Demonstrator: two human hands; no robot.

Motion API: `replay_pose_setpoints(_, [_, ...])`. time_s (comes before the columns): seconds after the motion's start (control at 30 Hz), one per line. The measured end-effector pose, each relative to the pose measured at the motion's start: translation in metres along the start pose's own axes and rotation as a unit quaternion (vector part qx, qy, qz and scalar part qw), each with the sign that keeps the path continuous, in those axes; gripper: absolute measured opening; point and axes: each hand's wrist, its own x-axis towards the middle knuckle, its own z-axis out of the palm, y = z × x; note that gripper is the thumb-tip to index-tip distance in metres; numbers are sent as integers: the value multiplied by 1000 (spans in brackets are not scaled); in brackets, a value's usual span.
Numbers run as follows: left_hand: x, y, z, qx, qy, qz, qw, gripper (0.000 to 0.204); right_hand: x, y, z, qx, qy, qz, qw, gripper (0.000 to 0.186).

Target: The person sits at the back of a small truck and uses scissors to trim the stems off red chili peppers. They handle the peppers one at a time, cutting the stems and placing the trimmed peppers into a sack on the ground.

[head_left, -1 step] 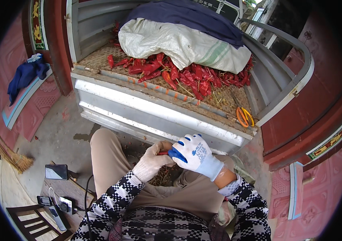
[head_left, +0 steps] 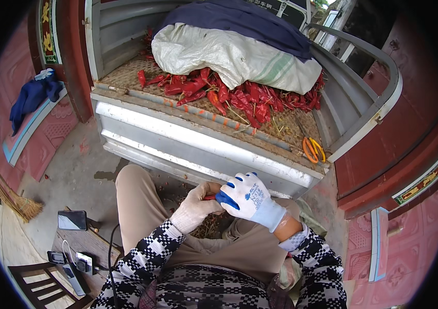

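Between my knees, my two gloved hands meet over a red chili pepper point(head_left: 209, 197), of which only a small red strip shows. My left hand point(head_left: 198, 203), in a cream knit glove, is closed round it. Against it lies my right hand point(head_left: 244, 194), in a white glove with blue-coated fingers, curled over the pepper's other end; its fingertips are mostly hidden. Beyond my hands, a heap of dried red chili peppers point(head_left: 250, 100) spills from under a white woven sack point(head_left: 203, 54) on the truck bed.
The bed's metal tailgate point(head_left: 198, 139) stands just past my knees. Orange and yellow rings point(head_left: 311, 149) lie at its right corner. At left are a small wooden table point(head_left: 92, 242) with a phone point(head_left: 72, 220), a slatted chair point(head_left: 38, 288) and a straw broom point(head_left: 23, 206). Plant scraps litter the floor below my hands.
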Motion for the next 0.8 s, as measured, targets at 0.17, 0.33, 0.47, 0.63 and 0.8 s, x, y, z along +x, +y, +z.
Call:
replay_pose_setpoints(0.17, [0, -7, 4, 114, 22, 66, 991, 36, -5, -4, 14, 112, 52, 67, 990, 15])
replay_pose_setpoints(0.33, [3, 0, 11, 104, 35, 67, 992, 31, -15, -15, 41, 448, 150, 299, 829, 15])
replay_pose_setpoints(0.47, [2, -2, 11, 36, 55, 42, 997, 26, -13, -30, 60, 645, 217, 436, 588, 19])
replay_pose_setpoints(0.63, [8, -4, 17, -16, 83, 53, 995, 24, -10, -31, 77, 718, 256, 476, 438, 17])
replay_pose_setpoints(0.8, [10, 3, 24, 4, 101, 60, 993, 30, -10, -24, 107, 796, 299, 460, 255, 18])
